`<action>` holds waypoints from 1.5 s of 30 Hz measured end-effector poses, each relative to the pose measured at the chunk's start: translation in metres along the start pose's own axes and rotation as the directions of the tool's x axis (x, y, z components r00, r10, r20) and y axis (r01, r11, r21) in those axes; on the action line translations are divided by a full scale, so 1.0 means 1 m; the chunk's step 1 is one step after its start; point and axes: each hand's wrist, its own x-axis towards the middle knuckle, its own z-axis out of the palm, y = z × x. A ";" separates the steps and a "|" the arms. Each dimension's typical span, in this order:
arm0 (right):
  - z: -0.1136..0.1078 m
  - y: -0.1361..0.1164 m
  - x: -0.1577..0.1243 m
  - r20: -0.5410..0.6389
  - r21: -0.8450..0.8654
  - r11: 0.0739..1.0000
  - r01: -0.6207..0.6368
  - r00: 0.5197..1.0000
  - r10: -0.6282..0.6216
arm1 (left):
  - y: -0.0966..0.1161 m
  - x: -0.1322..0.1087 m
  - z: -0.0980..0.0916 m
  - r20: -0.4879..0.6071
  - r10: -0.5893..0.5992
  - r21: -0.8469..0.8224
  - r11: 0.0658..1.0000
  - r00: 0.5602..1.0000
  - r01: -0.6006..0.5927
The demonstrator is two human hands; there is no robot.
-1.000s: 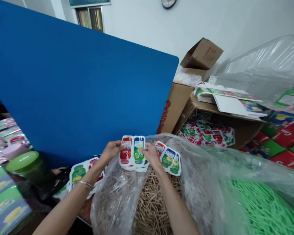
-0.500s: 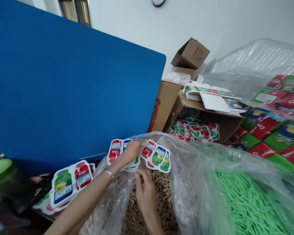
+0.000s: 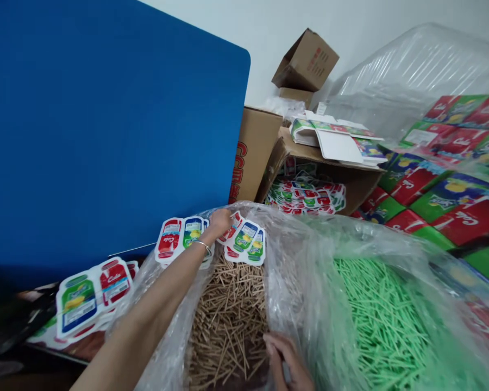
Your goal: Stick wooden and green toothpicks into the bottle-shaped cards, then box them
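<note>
My left hand [image 3: 221, 220] pinches the upper left edge of a die-cut card [image 3: 244, 236] printed with red cola and green-and-blue lemon drink containers. The card overlaps another like it at the far end of an open clear plastic bag [image 3: 277, 304] of thin brown strips [image 3: 228, 320]. Just left of that hand lies a small stack of similar cards [image 3: 171, 239], partly behind my wrist. My right hand [image 3: 289, 361] is low over the bag's right side, thumb and fingertips drawn together; whether something is between them is hidden.
Beside the brown strips, another plastic bag holds green strips [image 3: 383, 315]. Behind stands an open carton [image 3: 361, 193] full of printed cards. A blue panel [image 3: 106, 136] rises at left, with more cards [image 3: 79, 304] below it. Printed boxes [image 3: 456, 212] are stacked at right.
My left hand has closed on the card's edge beside the stack and tilts it. My right hand has moved right and nearer, away from the cards. The view has shifted.
</note>
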 end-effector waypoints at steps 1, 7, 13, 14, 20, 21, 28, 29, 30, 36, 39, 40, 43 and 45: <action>-0.006 0.000 0.002 0.010 0.004 1.000 -0.009 1.000 0.008 | 0.000 -0.003 -0.006 -0.016 0.005 -0.032 0.999 1.000 -0.006; -0.023 -0.009 0.025 0.133 0.047 0.995 -0.086 0.988 0.079 | -0.008 -0.068 -0.048 -0.069 0.068 -0.338 0.937 0.995 -0.087; 0.010 -0.029 0.035 0.310 0.246 0.924 -0.292 0.927 0.210 | -0.041 -0.193 -0.021 0.046 -0.012 -0.772 0.634 0.999 0.043; 0.016 -0.031 0.032 0.386 0.246 0.907 -0.341 0.893 0.231 | -0.047 -0.212 -0.008 0.116 -0.047 -0.823 0.554 0.992 0.122; 0.021 -0.023 -0.004 0.640 0.091 0.930 -0.356 0.737 0.219 | -0.088 -0.286 0.059 0.401 -0.240 -0.817 0.343 0.884 0.463; 0.017 -0.019 -0.009 0.650 0.052 0.953 -0.297 0.734 0.194 | -0.095 -0.293 0.065 0.415 -0.247 -0.799 0.361 0.876 0.480; 0.020 0.021 -0.019 0.521 -0.625 0.734 0.265 0.843 0.138 | -0.120 -0.300 0.063 0.409 -0.315 -0.748 0.422 0.856 0.513; 0.026 0.024 -0.019 0.543 -0.656 0.693 0.299 0.825 0.158 | -0.119 -0.300 0.061 0.420 -0.310 -0.742 0.425 0.853 0.519; 0.031 0.026 -0.021 0.558 -0.668 0.672 0.319 0.812 0.170 | -0.118 -0.300 0.059 0.414 -0.306 -0.743 0.431 0.857 0.513; 0.033 0.027 -0.028 0.593 -0.675 0.612 0.412 0.796 0.118 | -0.118 -0.309 0.069 0.409 -0.232 -0.776 0.420 0.882 0.470; 0.025 0.028 -0.026 0.618 -0.664 0.578 0.474 0.784 0.066 | -0.120 -0.313 0.072 0.384 -0.262 -0.764 0.448 0.885 0.464; 0.024 0.028 -0.024 0.626 -0.658 0.571 0.491 0.779 0.051 | -0.120 -0.314 0.072 0.369 -0.266 -0.762 0.463 0.891 0.453; 0.025 0.026 -0.016 0.640 -0.643 0.560 0.523 0.768 0.017 | -0.117 -0.318 0.066 0.338 -0.241 -0.752 0.511 0.910 0.415; 0.025 0.023 -0.012 0.640 -0.635 0.565 0.527 0.769 0.002 | -0.116 -0.322 0.062 0.329 -0.232 -0.744 0.533 0.915 0.403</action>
